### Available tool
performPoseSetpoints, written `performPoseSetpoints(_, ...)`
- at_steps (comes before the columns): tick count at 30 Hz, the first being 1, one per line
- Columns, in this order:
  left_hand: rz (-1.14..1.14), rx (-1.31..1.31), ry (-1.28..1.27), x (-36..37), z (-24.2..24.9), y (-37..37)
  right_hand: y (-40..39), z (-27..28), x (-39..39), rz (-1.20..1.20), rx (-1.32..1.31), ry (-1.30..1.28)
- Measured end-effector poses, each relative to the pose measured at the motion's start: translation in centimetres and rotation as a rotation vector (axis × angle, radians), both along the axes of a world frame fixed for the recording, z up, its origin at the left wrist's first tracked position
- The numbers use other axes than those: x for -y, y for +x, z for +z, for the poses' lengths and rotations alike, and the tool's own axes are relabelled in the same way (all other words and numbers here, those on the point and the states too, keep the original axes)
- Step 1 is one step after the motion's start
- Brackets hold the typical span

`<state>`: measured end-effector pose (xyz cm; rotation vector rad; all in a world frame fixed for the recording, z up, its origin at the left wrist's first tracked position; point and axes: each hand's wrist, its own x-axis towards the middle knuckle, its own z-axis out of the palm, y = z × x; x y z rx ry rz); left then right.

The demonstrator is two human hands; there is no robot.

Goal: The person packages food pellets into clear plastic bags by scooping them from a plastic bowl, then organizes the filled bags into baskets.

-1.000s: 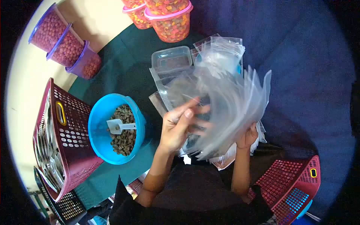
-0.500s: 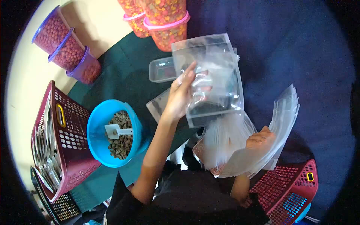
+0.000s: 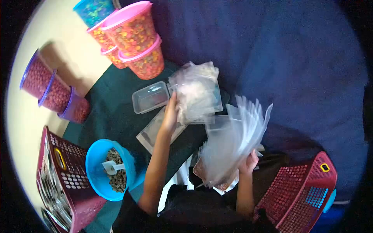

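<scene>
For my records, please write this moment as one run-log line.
left grip: at clear bag pile | right grip: holding fanned plastic bags | blue bucket: white scoop inside

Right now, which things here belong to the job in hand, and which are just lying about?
Apparently in use:
fanned clear bags, held in the right fingers
bag pile, left fingers at its edge

Seemingly lying about:
blue bucket with scoop
maroon baskets
filled tubs
clear tray

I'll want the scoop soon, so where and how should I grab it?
Probably pinch the scoop's handle from above, coming over the right side of the tub: it is narrow, uncovered and points right, while the wider blade sits to the left.
</scene>
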<state>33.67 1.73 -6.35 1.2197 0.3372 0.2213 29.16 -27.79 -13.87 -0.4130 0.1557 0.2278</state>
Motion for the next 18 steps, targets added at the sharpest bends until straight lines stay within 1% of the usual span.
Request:
performPoseSetpoints(1,-0.191,-0.038,-0.039,1.4,0.8,-2.9,0.0,0.2,-0.2,-0.022,-0.016,-0.001)
performPoseSetpoints(2,-0.375,-0.074,-0.080,2.6,1.7,-5.8,0.1,0.8,-0.7,0.081,0.065,0.058)
performPoseSetpoints(3,-0.597,0.055,0.032,3.4,2.7,-8.0,0.3,1.4,-1.4,0.191,0.147,0.117)
performPoseSetpoints(4,-0.735,0.186,0.056,3.8,2.8,-9.1,0.4,1.6,-1.9,0.248,0.151,0.193)
performPoseSetpoints(5,-0.725,0.153,-0.053,4.5,3.0,-10.3,0.6,1.7,-2.4,0.251,0.138,0.197)
performPoseSetpoints(7,-0.518,0.198,-0.086,5.1,2.8,-11.9,1.0,1.8,-3.6,0.412,0.117,0.011)
performPoseSetpoints(8,-0.496,0.188,-0.085,4.9,3.0,-12.3,0.8,3.5,-4.7,0.405,0.073,-0.167)
performPoseSetpoints(9,-0.383,0.020,-0.034,4.7,3.3,-12.6,0.8,4.4,-5.6,0.431,0.065,-0.165)
performPoseSetpoints(10,-0.269,-0.145,0.013,4.4,3.4,-12.9,0.8,5.1,-6.5,0.457,0.060,-0.319)
performPoseSetpoints(11,-0.245,-0.152,0.007,4.0,3.2,-13.1,0.8,5.7,-7.4,0.483,0.059,-0.474)
performPoseSetpoints(12,-0.113,-0.162,-0.135,3.6,2.9,-13.3,0.9,6.6,-8.4,0.509,0.056,-0.476)
performPoseSetpoints(13,0.018,-0.166,-0.276,3.2,2.4,-13.6,1.0,7.5,-9.4,0.504,0.108,-0.549)
performPoseSetpoints(14,0.067,-0.133,-0.309,2.9,1.6,-14.2,1.1,7.8,-10.1,0.497,0.161,-0.620)
performPoseSetpoints(15,0.086,-0.134,-0.315,2.7,1.1,-14.7,1.2,7.5,-10.4,0.517,0.161,-0.623)
performPoseSetpoints(17,0.169,-0.060,-0.350,2.3,0.3,-15.7,1.7,6.2,-10.8,0.493,0.040,-0.423)
performPoseSetpoints(18,0.197,-0.069,-0.371,2.1,-0.1,-16.1,1.8,5.8,-10.7,0.487,0.024,-0.432)
